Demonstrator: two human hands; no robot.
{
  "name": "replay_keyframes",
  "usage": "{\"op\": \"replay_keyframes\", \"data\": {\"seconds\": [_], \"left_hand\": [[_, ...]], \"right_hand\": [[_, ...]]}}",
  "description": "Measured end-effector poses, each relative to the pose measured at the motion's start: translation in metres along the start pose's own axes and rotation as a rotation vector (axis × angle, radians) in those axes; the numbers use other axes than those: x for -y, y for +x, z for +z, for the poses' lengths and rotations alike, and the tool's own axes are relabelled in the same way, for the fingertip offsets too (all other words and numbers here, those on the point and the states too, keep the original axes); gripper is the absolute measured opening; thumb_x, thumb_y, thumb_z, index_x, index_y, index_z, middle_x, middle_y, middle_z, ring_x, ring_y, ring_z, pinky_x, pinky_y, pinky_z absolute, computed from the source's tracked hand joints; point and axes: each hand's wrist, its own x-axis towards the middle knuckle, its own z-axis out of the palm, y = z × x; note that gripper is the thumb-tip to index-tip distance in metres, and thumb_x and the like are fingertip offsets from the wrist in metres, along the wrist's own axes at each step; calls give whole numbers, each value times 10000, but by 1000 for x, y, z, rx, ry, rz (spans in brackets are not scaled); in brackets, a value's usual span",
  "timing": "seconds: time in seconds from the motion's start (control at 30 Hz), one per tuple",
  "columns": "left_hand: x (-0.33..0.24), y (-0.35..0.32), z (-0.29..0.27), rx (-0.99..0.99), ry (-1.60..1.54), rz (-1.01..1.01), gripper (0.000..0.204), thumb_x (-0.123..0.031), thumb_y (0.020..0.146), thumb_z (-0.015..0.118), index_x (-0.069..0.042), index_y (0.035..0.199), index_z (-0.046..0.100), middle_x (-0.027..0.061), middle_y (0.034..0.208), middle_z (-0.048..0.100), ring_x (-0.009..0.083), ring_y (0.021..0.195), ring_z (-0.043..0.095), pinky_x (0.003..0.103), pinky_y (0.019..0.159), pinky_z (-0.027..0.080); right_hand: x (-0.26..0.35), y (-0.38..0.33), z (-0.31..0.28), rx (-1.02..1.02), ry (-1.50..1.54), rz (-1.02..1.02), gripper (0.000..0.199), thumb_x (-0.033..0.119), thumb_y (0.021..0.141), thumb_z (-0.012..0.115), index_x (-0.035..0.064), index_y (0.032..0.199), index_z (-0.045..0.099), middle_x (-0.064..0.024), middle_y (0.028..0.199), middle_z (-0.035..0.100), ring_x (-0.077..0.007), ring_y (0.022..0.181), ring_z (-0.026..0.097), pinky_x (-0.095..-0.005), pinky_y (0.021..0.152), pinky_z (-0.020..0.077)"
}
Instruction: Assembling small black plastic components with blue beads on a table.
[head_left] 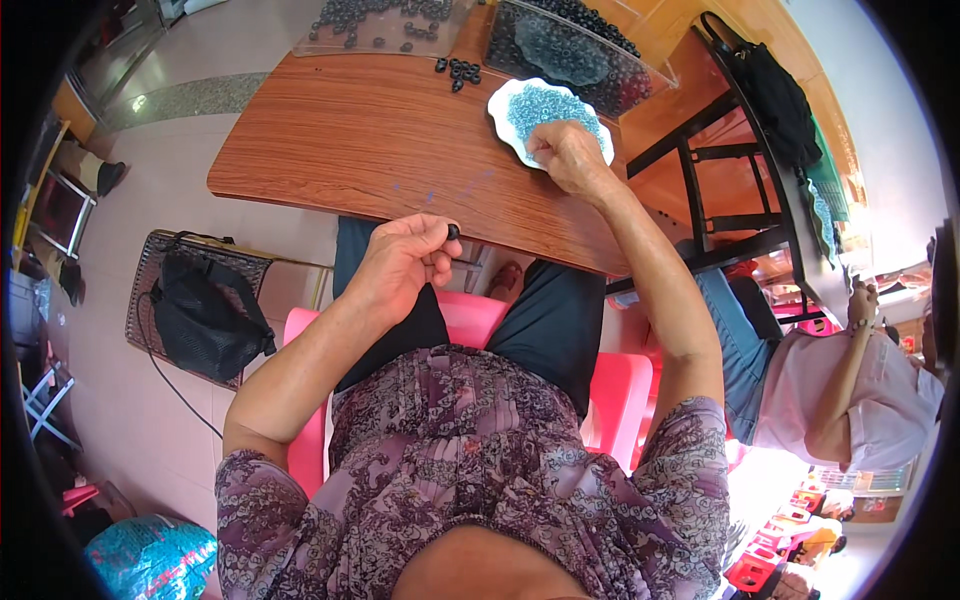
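Between the thumb and fingers of my left hand [408, 258] is a small round black piece [453, 231], held just off the table's near edge. My right hand [568, 152] reaches into a white scallop-edged dish [499, 112] filled with small pale blue, see-through pieces [545, 105]. Its fingertips are pinched together at the blue pieces, and whatever they hold is hidden. Several more black pieces [458, 72] lie loose on the wood-grain table [330, 140], beyond the dish to its left.
At the table's far side stand a clear bin [590, 60] full of black pieces and a shallower clear tray [385, 30] with more. A black bag [205, 310] rests on a chair at left. To the right, another person [840, 390] sits at a neighbouring table.
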Motion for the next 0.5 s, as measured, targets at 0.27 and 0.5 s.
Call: {"op": "replay_keyframes", "data": {"seconds": [0.27, 0.5], "left_hand": [[-1, -2, 1, 3, 0, 12, 161, -151, 861, 561, 0, 918, 566, 71, 762, 585, 122, 579, 507, 277, 532, 388], [-3, -3, 2, 22, -5, 15, 165, -155, 864, 558, -2, 924, 564, 64, 768, 582, 119, 596, 505, 279, 550, 389]], "right_hand": [[1, 1, 4, 13, -7, 70, 53, 38, 753, 558, 31, 798, 586, -188, 837, 611, -351, 837, 541, -428, 745, 428], [2, -5, -1, -130, 16, 68, 93, 41, 758, 554, 20, 845, 578, -188, 831, 601, -349, 857, 549, -425, 748, 428]]}}
